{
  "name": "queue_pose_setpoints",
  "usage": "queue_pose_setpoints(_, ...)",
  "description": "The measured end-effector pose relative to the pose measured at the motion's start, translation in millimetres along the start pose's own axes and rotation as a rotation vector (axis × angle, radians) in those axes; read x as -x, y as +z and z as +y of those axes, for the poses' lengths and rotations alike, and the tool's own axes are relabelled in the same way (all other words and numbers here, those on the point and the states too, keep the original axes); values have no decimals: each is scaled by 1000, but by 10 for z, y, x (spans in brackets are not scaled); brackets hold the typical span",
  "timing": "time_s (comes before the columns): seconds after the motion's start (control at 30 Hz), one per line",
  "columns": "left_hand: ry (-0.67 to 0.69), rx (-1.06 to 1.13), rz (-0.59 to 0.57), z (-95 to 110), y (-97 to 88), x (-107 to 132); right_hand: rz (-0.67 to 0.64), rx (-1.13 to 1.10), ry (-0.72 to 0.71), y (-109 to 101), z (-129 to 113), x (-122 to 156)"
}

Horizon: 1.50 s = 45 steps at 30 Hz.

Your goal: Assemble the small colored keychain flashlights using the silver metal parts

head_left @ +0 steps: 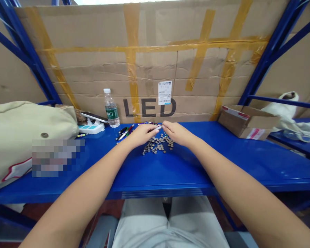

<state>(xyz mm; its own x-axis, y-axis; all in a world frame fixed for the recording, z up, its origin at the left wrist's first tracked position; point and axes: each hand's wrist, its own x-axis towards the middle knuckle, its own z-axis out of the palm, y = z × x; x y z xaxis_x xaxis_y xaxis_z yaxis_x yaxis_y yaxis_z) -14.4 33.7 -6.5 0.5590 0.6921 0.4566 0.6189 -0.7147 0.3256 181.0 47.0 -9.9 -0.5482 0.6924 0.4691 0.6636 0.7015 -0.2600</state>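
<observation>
Both my hands reach forward over a blue metal shelf (170, 168). My left hand (142, 132) is closed in a pinch on a small silvery pen-like part (158, 127). My right hand (177, 132) is also pinched, its fingertips meeting the same part from the right. Just below and between my hands lies a pile of several small round metal pieces (158, 144). Behind my left hand lie several pens (125, 132) with red, green and black bodies.
A water bottle (111, 108) stands at the back, next to a white power strip (91, 128) with a phone (93, 117) above it. A cream bag (20, 137) fills the left. An open cardboard box (245, 122) sits right. Taped cardboard (155, 58) marked LED forms the back wall.
</observation>
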Motion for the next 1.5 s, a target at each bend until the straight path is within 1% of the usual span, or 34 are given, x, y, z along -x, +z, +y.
queue_pose_setpoints(0.1,86,-202,34,-26,25,22,17,-64,28,43,-38,-15)
queue_pose_setpoints(0.17,107,-391,69,-30,46,39,-9,-223,104,73,-64,-23)
queue_pose_setpoints(0.23,120,-534,98,-29,64,47,-96,-453,224,96,-76,-26)
queue_pose_setpoints(0.3,135,-576,116,-37,75,42,-193,-662,315,111,-67,-24)
queue_pose_setpoints(0.33,131,-555,121,-47,78,34,-226,-722,333,116,-54,-22)
queue_pose_setpoints(0.37,121,-505,109,-63,78,24,-244,-735,333,118,-39,-21)
queue_pose_setpoints(0.4,110,-429,78,-81,74,14,-241,-698,312,117,-21,-19)
queue_pose_setpoints(0.43,97,-335,35,-102,67,5,-218,-613,272,112,-4,-17)
queue_pose_setpoints(0.5,65,-133,-63,-139,40,-2,-136,-347,157,89,26,-13)
queue_pose_setpoints(0.57,2,35,-135,-158,3,6,-63,-69,43,55,42,-8)
queue_pose_setpoints(0.63,-65,157,-184,-150,-37,24,-52,132,-29,19,44,-2)
queue_pose_setpoints(0.73,-103,273,-252,-109,-84,44,-81,305,-100,-14,23,5)
queue_pose_setpoints(0.83,-116,276,-243,-78,-101,44,-75,397,-123,-14,-10,13)
queue_pose_setpoints(0.9,-105,241,-212,-76,-93,38,-60,411,-115,-3,-29,19)
queue_pose_setpoints(1.0,-62,178,-145,-83,-62,27,-14,367,-86,14,-45,23)
queue_pose_setpoints(1.1,-11,80,-56,-82,-26,20,18,273,-40,24,-44,12)
queue_pose_setpoints(1.23,78,-123,45,-88,13,24,23,113,-11,29,-32,-6)
queue_pose_setpoints(1.33,102,-264,56,-108,36,31,15,32,-7,43,-27,-7)
queue_pose_setpoints(1.4,100,-318,57,-107,50,29,16,0,-4,60,-29,-8)
queue_pose_setpoints(1.43,96,-319,65,-96,56,23,23,-14,0,68,-30,-12)
queue_pose_setpoints(1.5,71,-256,75,-55,61,5,40,-35,5,66,-24,-29)
